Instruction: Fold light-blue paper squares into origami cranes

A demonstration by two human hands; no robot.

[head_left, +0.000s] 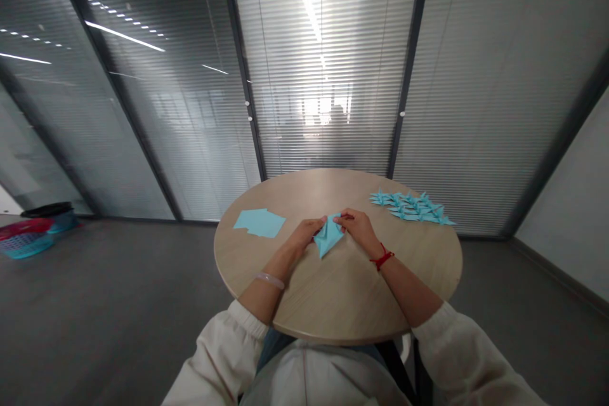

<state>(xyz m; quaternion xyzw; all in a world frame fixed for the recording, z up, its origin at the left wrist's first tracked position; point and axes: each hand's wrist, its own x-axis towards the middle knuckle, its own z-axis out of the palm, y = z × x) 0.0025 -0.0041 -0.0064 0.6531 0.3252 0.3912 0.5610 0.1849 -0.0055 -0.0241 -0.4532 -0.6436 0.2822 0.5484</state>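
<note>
A light blue sheet of origami paper [328,240], partly folded with a point toward me, is held between my two hands over the middle of the table. My left hand [307,233] grips its left edge with the fingers closed. On the upper right edge, my right hand [356,223] pinches the paper between thumb and fingers. Some fingertips are hidden behind the paper. Flat blue paper sheets [261,222] lie overlapping to the left of my left hand. Beyond my right hand, several folded blue paper cranes [413,206] stand grouped in rows.
The round wooden table [342,311] is directly in front of me, its near edge close to my body. Glass panels with blinds [328,76] rise behind it. On the floor at far left sit a red and blue basket [26,238] and a dark-rimmed bin [54,216].
</note>
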